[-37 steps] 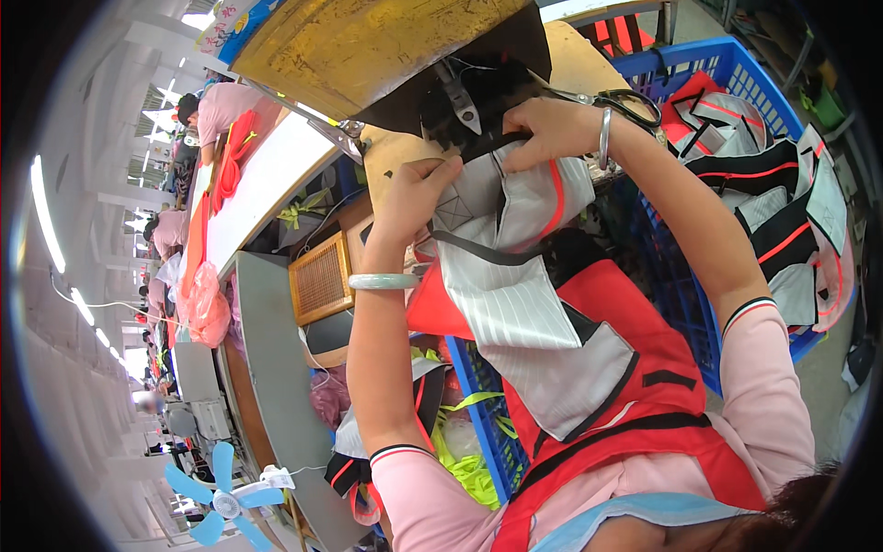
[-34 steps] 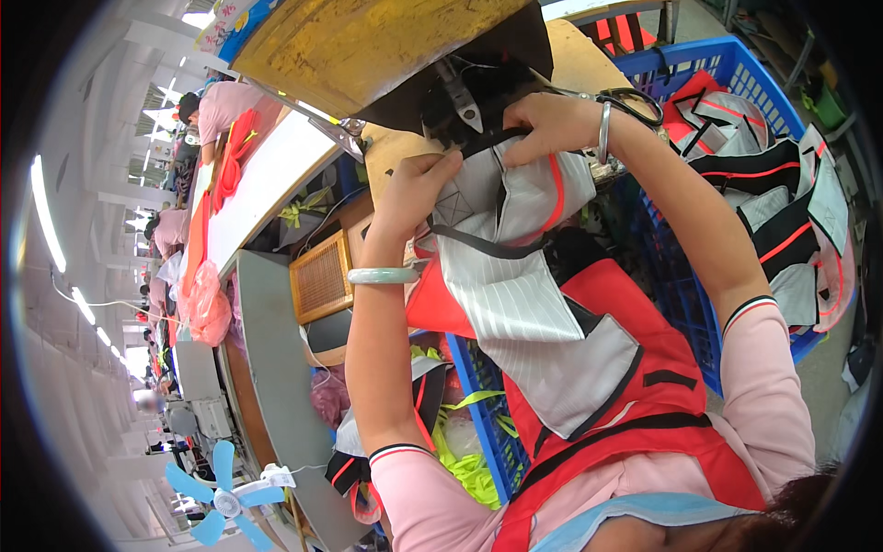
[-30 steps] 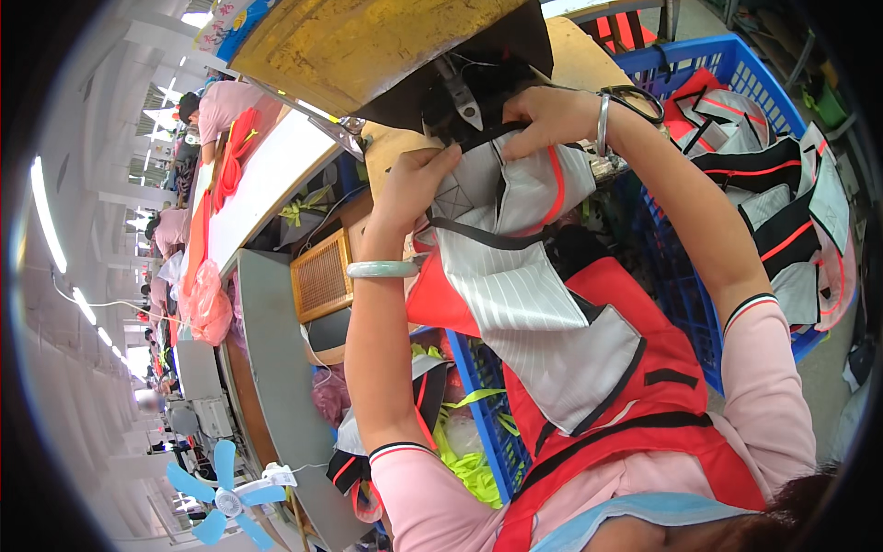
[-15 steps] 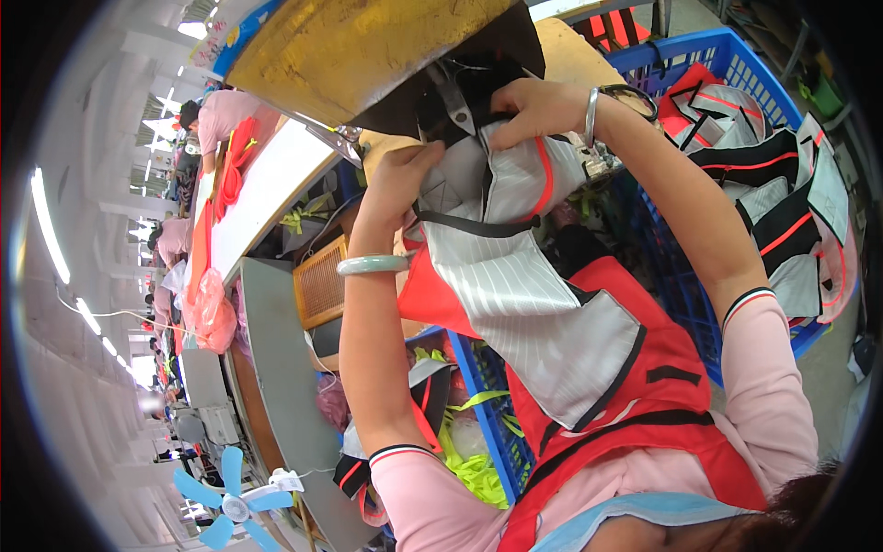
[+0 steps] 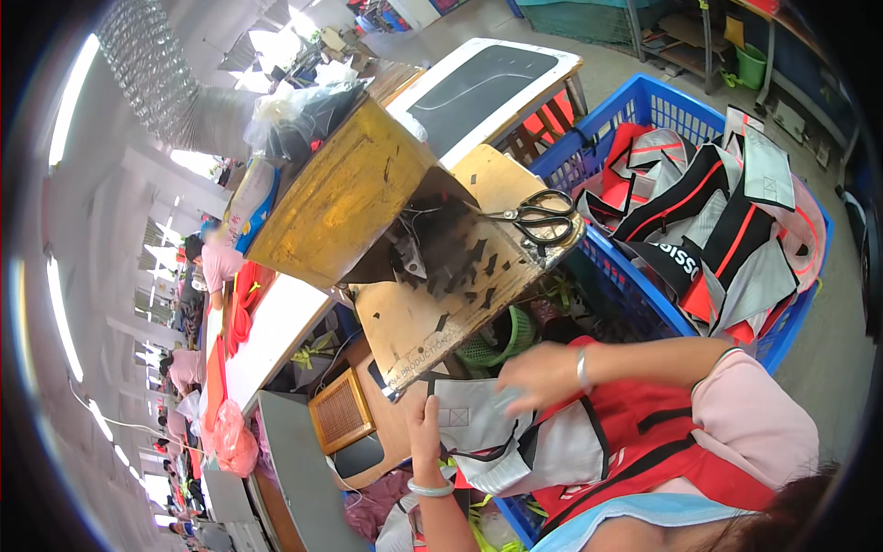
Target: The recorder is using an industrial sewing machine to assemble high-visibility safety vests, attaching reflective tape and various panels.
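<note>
A silver-grey sewn fabric piece with black binding [image 5: 561, 446] lies over my lap, against a red apron [image 5: 635, 414]. At its left edge my left hand [image 5: 425, 440] is closed on the cloth, thumb up, the other fingers mostly hidden behind it. My right hand [image 5: 541, 375] hovers at the fabric's upper side, blurred by motion, so whether it grips the cloth cannot be made out. Beyond both hands is a wooden work board [image 5: 405, 322] strewn with black scraps. A pointed metal blade [image 5: 411, 259] shows under a yellow metal hood [image 5: 336, 198].
Black-handled scissors [image 5: 544, 219] lie at the board's right end. A blue crate [image 5: 635, 287] full of grey, black and red sewn pieces [image 5: 708, 221] stands to the right. A green basket [image 5: 501, 342] sits beneath the board. People in pink work at a long white table [image 5: 280, 317] far left.
Both hands have drawn back from under the yellow hood toward my lap, bringing the grey fabric piece along. The view has shifted, uncovering the board, scraps and scissors.
</note>
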### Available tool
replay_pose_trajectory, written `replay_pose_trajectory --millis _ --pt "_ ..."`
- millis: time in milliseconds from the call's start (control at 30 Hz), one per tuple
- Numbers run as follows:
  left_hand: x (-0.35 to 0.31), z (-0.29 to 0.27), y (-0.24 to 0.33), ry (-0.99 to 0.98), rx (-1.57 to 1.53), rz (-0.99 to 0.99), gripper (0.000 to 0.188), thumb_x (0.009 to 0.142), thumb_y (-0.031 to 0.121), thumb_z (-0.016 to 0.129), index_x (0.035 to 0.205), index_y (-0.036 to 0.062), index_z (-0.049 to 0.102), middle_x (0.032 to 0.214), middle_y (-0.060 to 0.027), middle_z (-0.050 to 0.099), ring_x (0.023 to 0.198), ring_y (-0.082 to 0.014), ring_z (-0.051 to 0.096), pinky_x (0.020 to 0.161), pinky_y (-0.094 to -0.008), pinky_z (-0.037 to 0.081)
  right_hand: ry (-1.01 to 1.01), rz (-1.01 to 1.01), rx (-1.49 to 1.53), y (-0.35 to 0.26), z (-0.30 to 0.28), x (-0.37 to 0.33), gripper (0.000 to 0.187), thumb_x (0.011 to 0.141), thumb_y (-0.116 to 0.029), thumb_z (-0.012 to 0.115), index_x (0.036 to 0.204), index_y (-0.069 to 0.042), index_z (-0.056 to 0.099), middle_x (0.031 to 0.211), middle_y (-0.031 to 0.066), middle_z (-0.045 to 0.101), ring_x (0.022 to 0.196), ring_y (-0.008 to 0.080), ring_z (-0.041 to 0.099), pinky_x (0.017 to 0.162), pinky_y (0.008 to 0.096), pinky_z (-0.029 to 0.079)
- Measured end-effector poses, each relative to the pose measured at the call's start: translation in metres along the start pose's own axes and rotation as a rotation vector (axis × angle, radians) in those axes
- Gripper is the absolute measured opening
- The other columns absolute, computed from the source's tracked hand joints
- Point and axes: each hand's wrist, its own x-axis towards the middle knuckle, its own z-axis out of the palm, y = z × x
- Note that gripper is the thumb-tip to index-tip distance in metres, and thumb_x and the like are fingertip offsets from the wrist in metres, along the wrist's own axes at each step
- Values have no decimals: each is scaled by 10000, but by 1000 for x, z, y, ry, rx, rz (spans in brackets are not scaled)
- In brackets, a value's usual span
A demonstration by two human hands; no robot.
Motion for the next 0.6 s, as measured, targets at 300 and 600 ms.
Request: replay_pose_trajectory --millis 300,600 --pt "-11 11 29 240 221 -17 267 946 168 525 1089 -35 620 938 -76 638 836 -180 574 775 -293 448 -381 -320 49 -43 71 48 540 941 -490 439 913 10 642 783 237 648 762 439 622 696 507 494" --pt "-41 9 63 -451 142 253 526 825 366 669 1203 10 583 954 -192 645 848 -237 636 773 -325 495 -411 -198 5 -56 -9 40 487 911 -471 471 922 -35 689 889 220 668 827 408 630 773 471 489"
